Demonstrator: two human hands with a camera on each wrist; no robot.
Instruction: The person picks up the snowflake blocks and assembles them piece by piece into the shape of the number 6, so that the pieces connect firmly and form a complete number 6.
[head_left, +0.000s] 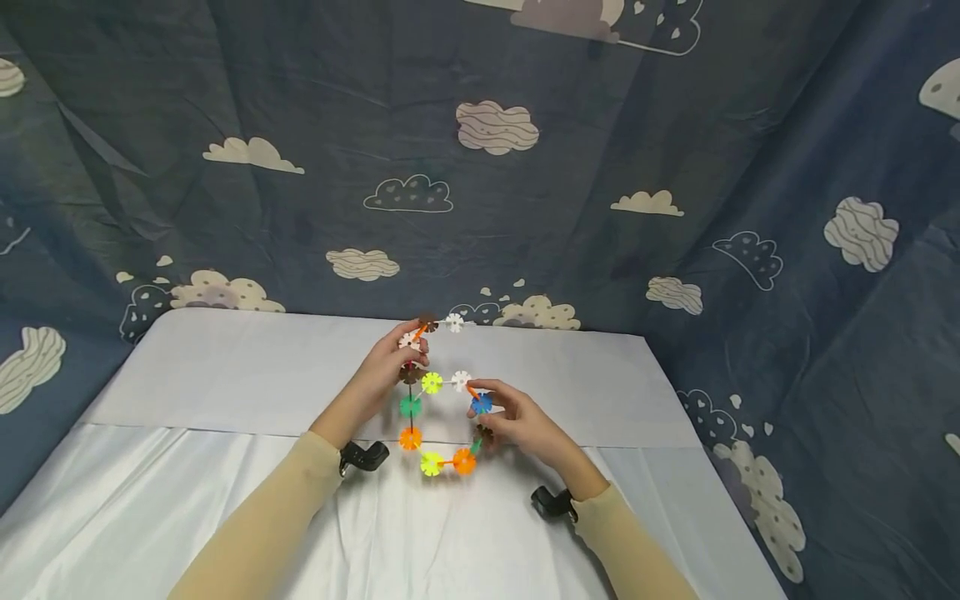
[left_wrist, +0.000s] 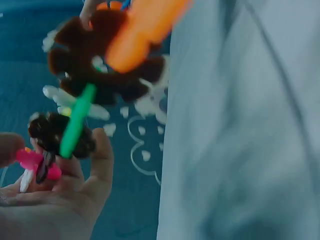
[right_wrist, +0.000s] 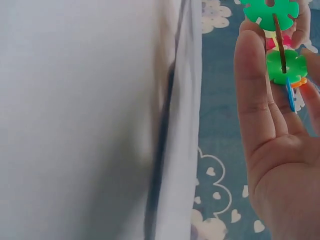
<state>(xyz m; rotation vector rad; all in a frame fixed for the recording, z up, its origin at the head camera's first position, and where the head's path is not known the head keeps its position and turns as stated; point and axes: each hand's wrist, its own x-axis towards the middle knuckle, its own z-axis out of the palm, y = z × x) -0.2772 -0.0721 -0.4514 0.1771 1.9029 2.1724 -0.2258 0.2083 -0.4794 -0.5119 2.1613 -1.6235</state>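
Working over the white cloth-covered table [head_left: 225, 500], we hold up a ring of many-coloured plastic snowflake discs [head_left: 438, 400] just above its middle. Our left hand [head_left: 382, 371] pinches the brown and white discs at the ring's upper left; our right hand [head_left: 517, 421] has curled fingers on the blue disc [head_left: 481, 404] at the right side. We judge a joining step is in hand. Next, we think, calls for steadying the frame while slots line up squarely.
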